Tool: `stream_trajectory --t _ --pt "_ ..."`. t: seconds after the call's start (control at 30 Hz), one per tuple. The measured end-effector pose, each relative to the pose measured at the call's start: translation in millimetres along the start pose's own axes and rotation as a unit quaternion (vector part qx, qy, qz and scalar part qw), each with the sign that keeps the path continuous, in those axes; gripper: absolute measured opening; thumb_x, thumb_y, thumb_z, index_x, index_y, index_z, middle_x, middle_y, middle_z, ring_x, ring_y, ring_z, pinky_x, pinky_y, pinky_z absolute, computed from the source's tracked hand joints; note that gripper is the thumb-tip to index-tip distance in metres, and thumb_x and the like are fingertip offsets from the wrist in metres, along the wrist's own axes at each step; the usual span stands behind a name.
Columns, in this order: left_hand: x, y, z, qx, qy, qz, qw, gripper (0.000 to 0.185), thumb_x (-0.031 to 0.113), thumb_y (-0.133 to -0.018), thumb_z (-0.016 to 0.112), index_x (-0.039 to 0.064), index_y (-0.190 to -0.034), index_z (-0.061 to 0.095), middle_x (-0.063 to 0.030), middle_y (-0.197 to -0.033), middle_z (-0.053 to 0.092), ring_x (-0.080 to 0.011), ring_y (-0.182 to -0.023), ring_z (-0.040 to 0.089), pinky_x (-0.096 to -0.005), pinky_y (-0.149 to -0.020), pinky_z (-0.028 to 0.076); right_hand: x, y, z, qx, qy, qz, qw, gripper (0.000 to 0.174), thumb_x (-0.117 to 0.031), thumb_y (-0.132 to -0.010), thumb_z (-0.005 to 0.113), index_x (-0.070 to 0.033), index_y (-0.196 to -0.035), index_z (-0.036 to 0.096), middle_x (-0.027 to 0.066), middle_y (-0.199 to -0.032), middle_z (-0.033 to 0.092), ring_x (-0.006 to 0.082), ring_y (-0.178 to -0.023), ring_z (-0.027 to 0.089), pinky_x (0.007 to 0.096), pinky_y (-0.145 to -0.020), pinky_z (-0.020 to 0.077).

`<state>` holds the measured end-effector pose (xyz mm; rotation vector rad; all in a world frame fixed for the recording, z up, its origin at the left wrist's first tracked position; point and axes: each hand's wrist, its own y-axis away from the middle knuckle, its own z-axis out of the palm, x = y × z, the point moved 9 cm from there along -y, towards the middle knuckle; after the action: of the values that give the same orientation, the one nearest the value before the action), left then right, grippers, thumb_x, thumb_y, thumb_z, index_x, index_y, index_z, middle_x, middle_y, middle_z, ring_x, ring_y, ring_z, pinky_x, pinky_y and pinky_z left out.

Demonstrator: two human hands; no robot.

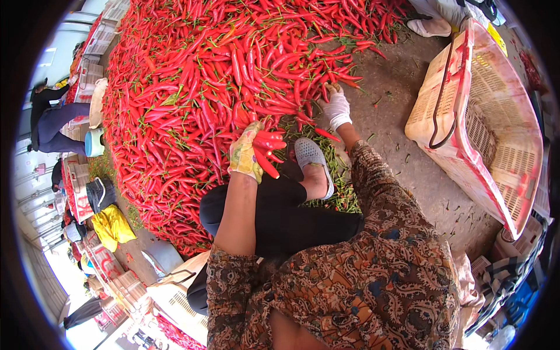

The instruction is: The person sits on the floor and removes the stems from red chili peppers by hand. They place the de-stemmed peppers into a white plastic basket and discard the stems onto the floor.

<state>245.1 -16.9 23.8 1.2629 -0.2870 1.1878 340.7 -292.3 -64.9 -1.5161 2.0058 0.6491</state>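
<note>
A large heap of red chili peppers with green stems spreads out before me. My left hand, in a yellow patterned glove, is shut around a bunch of red chili peppers; their pale cut-looking ends point right. Over the heap's right edge reaches my right hand, in a white glove with tan fingertips. Its fingers touch the peppers there, and I cannot tell whether they grip one. One loose red pepper lies just below that hand. Green stems litter the floor around my grey slip-on shoe.
A large pale plastic crate with red stains and a dark handle stands tilted at right. Another person's shoe is at the top right. Further left are a person bending, a black bucket, a yellow cloth and stacked crates.
</note>
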Motion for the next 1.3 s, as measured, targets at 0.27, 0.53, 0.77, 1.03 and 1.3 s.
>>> stream_trajectory --t 0.27,0.53,0.77,1.03,1.3 --pt "5.4 4.5 11.9 0.016 -0.002 -0.001 1.000 0.025 0.016 -0.083 0.054 -0.001 -0.101 0.054 -0.0124 -0.092 0.057 -0.0279 -0.074 0.060 -0.0390 -0.062 0.053 60.2 -89.5 36.6 -0.095 0.229 0.049 0.967 0.049 -0.012 -0.079 0.053 -0.018 -0.126 0.041 0.0119 -0.120 0.049 0.0309 -0.099 0.056 0.0403 -0.081 0.0461" --pt "11.1 21.7 45.3 -0.058 0.049 -0.016 0.997 0.033 0.015 -0.084 0.052 -0.001 -0.111 0.047 -0.0152 -0.107 0.054 -0.0302 -0.085 0.059 -0.0460 -0.072 0.051 22.1 -23.1 -18.7 -0.041 -0.089 -0.004 0.995 0.025 -0.029 -0.079 0.061 -0.009 -0.091 0.064 0.0129 -0.085 0.063 0.0249 -0.078 0.061 0.0363 -0.069 0.0457" --pt "-0.8 28.3 59.1 -0.112 -0.127 -0.045 0.984 0.032 0.012 -0.082 0.057 -0.005 -0.109 0.054 -0.0131 -0.100 0.059 -0.0203 -0.086 0.061 -0.0315 -0.075 0.051 -130.8 98.5 -40.6 -0.288 -0.683 0.020 0.671 0.017 -0.017 -0.086 0.056 -0.004 -0.094 0.062 0.0004 -0.078 0.061 0.0037 -0.055 0.049 0.0175 -0.054 0.0421" --pt "-14.7 26.9 42.3 -0.087 -0.168 -0.084 0.978 0.027 0.013 -0.082 0.056 -0.004 -0.103 0.056 -0.0116 -0.092 0.061 -0.0210 -0.076 0.062 -0.0301 -0.064 0.051 -135.0 92.2 -50.6 -0.153 -0.444 -0.093 0.878 0.011 -0.011 -0.078 0.064 -0.001 -0.082 0.065 0.0055 -0.069 0.060 0.0084 -0.059 0.053 0.0242 -0.053 0.0427" --pt "0.2 17.7 42.6 -0.103 -0.066 -0.054 0.991 0.026 0.019 -0.087 0.048 0.002 -0.106 0.050 -0.0144 -0.097 0.059 -0.0255 -0.071 0.061 -0.0316 -0.049 0.052 37.9 33.5 -0.3 0.006 -0.248 0.123 0.961 0.014 -0.019 -0.077 0.063 -0.009 -0.087 0.064 0.0073 -0.083 0.064 0.0222 -0.072 0.060 0.0301 -0.066 0.0474"
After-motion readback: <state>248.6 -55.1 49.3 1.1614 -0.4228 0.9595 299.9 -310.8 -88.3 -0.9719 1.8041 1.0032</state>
